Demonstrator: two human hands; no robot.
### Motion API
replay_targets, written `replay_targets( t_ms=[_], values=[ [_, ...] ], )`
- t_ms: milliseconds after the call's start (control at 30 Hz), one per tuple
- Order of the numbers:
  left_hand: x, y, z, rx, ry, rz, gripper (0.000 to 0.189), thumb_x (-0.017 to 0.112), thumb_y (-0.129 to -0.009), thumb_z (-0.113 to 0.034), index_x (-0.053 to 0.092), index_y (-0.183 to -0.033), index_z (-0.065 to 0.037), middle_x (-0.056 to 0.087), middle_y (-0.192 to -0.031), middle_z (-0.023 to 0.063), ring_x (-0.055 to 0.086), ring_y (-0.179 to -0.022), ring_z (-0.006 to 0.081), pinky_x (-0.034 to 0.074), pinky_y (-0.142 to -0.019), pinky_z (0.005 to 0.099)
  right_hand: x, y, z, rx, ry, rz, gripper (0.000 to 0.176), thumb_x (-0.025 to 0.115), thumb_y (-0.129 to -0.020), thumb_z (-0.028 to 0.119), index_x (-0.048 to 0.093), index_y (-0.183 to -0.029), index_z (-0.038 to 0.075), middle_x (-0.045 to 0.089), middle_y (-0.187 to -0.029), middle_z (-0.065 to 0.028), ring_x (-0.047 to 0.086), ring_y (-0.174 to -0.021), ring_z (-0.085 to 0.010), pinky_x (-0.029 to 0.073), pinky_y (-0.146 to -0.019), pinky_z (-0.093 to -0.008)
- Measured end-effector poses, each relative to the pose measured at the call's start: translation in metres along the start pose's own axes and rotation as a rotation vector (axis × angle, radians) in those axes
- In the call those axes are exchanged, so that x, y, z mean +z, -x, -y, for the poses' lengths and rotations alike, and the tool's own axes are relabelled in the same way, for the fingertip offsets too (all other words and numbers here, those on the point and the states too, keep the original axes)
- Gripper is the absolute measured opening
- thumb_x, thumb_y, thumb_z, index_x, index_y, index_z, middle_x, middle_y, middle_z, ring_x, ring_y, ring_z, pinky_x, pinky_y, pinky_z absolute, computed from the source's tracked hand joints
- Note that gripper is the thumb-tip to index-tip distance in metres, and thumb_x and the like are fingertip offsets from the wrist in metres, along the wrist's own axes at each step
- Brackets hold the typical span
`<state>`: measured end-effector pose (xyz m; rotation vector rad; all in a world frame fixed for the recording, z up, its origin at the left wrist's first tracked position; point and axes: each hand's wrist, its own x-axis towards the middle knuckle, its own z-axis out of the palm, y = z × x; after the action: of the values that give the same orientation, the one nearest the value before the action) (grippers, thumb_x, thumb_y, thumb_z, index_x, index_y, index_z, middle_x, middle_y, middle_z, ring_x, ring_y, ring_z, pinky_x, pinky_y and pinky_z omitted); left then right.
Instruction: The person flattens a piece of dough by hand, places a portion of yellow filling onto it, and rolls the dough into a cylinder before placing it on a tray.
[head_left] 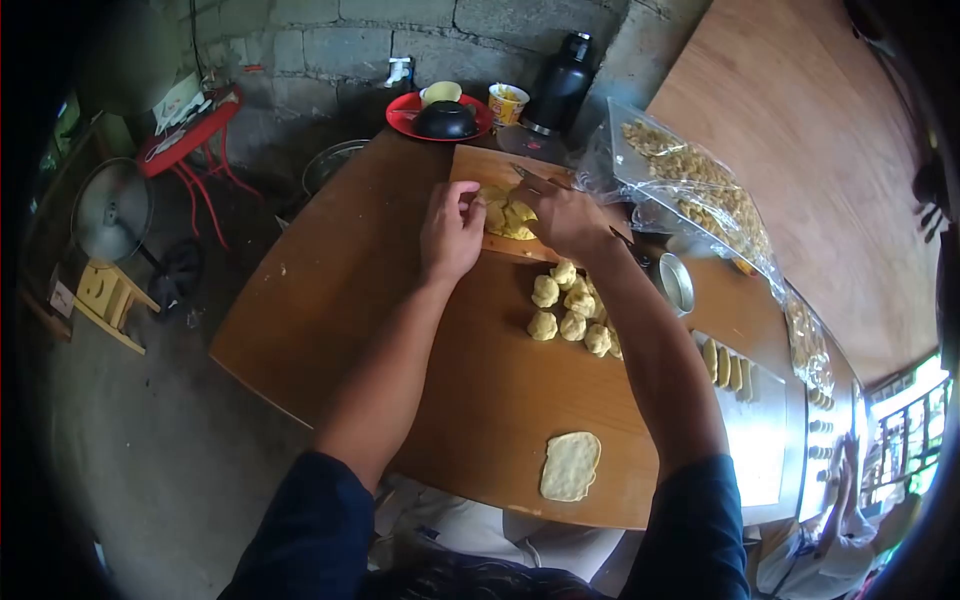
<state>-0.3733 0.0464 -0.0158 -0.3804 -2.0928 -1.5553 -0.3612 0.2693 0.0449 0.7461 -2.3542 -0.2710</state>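
Observation:
A lump of yellow dough (510,218), split into several chunks, sits on a wooden cutting board (480,164). At its left edge is my left hand (452,232), fingers loosely curved and apart, tips beside the dough. My right hand (568,212) is closed over the right side of the dough; I cannot tell what its fingers grip. A thin pointed blade (522,171) shows just behind that hand. Several balls of yellow dough (574,310) are grouped below the board, partly covered by my right forearm. Nearer to me lies one flattened pale dough sheet (571,467).
A red plate (400,121) with bowls, a paper cup (508,102) and a black flask (562,85) stand at the back. Right of my arm are a round tin (676,284), a plastic bag of food pieces (690,175) and a tray (756,440) with shaped dough. Another person (830,540) is at far right.

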Motion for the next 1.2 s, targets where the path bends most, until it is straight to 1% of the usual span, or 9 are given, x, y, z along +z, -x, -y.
replay_targets(
  t_ms=[133,300,333,400,467,633,700,800,1200],
  values=[
    [0.000,-0.002,0.000,-0.012,0.009,0.000,0.026,0.074,-0.108,-0.019,0.069,-0.132,-0.011,0.068,-0.124,0.0115,0.076,-0.102,0.0268,0.061,-0.090,0.0428,0.013,0.001,-0.007,0.050,-0.005,0.107,0.018,0.068,-0.105,0.025,0.083,-0.111,0.017,0.084,-0.112,-0.0085,0.076,-0.074,-0.0315,0.064,-0.068,-0.0507],
    [-0.002,-0.004,-0.011,-0.002,0.047,-0.007,0.023,0.073,-0.108,-0.019,0.070,-0.130,-0.011,0.068,-0.121,0.0114,0.074,-0.103,0.0271,0.061,-0.090,0.0422,-0.057,0.014,0.018,0.269,-0.478,0.007,0.028,0.080,-0.096,0.017,0.084,-0.122,0.008,0.082,-0.117,-0.0214,0.080,-0.102,-0.0419,0.065,-0.092,-0.0507],
    [-0.004,-0.005,-0.017,0.035,0.040,0.005,0.023,0.072,-0.109,-0.019,0.070,-0.130,-0.011,0.069,-0.122,0.0114,0.075,-0.104,0.0272,0.060,-0.090,0.0418,-0.087,0.024,0.031,0.416,-0.585,0.150,0.036,0.083,-0.093,0.012,0.082,-0.129,0.006,0.081,-0.123,-0.0235,0.078,-0.114,-0.0436,0.062,-0.102,-0.0489],
    [-0.005,0.001,-0.029,0.062,0.038,0.045,0.022,0.072,-0.109,-0.018,0.070,-0.130,-0.011,0.070,-0.123,0.0115,0.075,-0.104,0.0273,0.060,-0.090,0.0414,-0.124,0.066,0.048,0.407,-0.642,0.239,0.036,0.085,-0.096,0.019,0.082,-0.129,0.006,0.082,-0.124,-0.0204,0.079,-0.111,-0.0428,0.063,-0.098,-0.0501],
    [-0.001,0.008,-0.046,0.213,0.001,0.072,0.021,0.070,-0.112,-0.018,0.074,-0.130,-0.008,0.074,-0.106,0.0083,0.074,-0.093,0.0196,0.060,-0.083,0.0346,-0.182,0.102,0.077,0.560,-0.750,0.527,0.037,0.088,-0.096,0.016,0.081,-0.131,0.006,0.084,-0.122,-0.0177,0.081,-0.110,-0.0384,0.065,-0.096,-0.0469],
    [-0.025,0.055,-0.130,0.135,0.013,0.954,0.027,0.077,-0.109,-0.027,0.077,-0.124,-0.005,0.083,-0.109,0.0095,0.077,-0.092,0.0202,0.062,-0.084,0.0377,-0.245,0.190,0.130,0.677,-0.913,0.570,0.035,0.089,-0.096,0.016,0.080,-0.128,0.005,0.083,-0.118,-0.0163,0.081,-0.105,-0.0379,0.064,-0.095,-0.0472],
    [-0.027,0.079,-0.138,0.330,-0.080,1.331,0.031,0.081,-0.106,-0.030,0.078,-0.125,-0.006,0.084,-0.111,0.0109,0.079,-0.100,0.0226,0.063,-0.090,0.0383,-0.249,0.204,0.146,0.587,-0.848,0.524,0.036,0.089,-0.096,0.019,0.078,-0.128,0.005,0.081,-0.118,-0.0163,0.079,-0.106,-0.0383,0.063,-0.096,-0.0486],
    [-0.045,0.095,-0.166,0.271,-0.160,1.582,0.036,0.085,-0.102,-0.033,0.078,-0.126,-0.006,0.084,-0.112,0.0115,0.080,-0.106,0.0258,0.063,-0.096,0.0396,-0.242,0.209,0.159,0.592,-0.802,0.471,0.040,0.088,-0.097,0.023,0.077,-0.132,0.007,0.079,-0.118,-0.0160,0.078,-0.111,-0.0384,0.063,-0.097,-0.0495],
    [-0.039,0.135,-0.164,0.367,-0.054,1.581,0.047,0.095,-0.092,-0.039,0.075,-0.113,-0.002,0.080,-0.108,0.0124,0.078,-0.101,0.0303,0.060,-0.088,0.0455,-0.250,0.225,0.172,0.682,-0.767,0.412,0.037,0.088,-0.097,0.020,0.080,-0.132,0.009,0.076,-0.115,-0.0137,0.079,-0.099,-0.0324,0.065,-0.088,-0.0448]
  ],
)
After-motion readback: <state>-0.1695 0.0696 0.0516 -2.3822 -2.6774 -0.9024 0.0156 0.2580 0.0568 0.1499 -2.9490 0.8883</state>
